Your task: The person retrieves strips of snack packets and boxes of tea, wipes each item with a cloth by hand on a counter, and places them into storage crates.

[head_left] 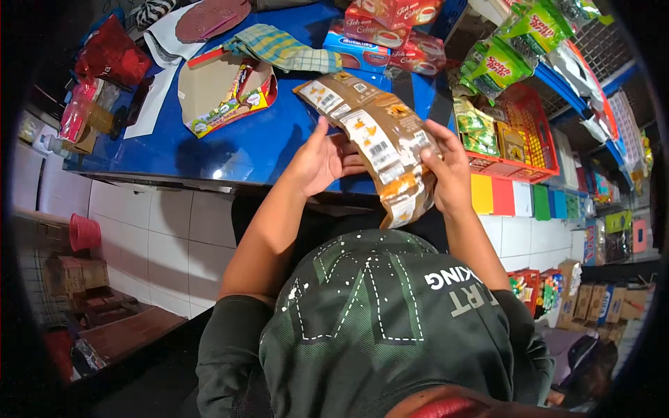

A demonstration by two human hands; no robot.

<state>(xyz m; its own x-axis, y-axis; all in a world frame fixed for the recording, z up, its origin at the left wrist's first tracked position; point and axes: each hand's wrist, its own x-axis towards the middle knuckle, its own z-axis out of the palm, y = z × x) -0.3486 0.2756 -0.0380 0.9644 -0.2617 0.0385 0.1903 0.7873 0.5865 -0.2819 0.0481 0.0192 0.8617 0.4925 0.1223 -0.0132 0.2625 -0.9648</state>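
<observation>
A brown strip of joined sachets (380, 136), with barcodes and white panels showing, hangs bent over the front edge of the blue table. My right hand (449, 167) grips its right side, thumb on the printed face. Beside the strip's left edge is my left hand (320, 160), palm turned up and thumb apart. Its fingers stretch toward the strip and partly pass behind it; contact is hard to make out.
The blue table (286, 143) holds an open snack carton (230, 101), a checked cloth (282, 49) and stacked red tea boxes (421, 52). At right stand a red crate (540, 132) with green packs and hanging Scotch-Brite packs (495, 63). A pink bucket (84, 231) is at left.
</observation>
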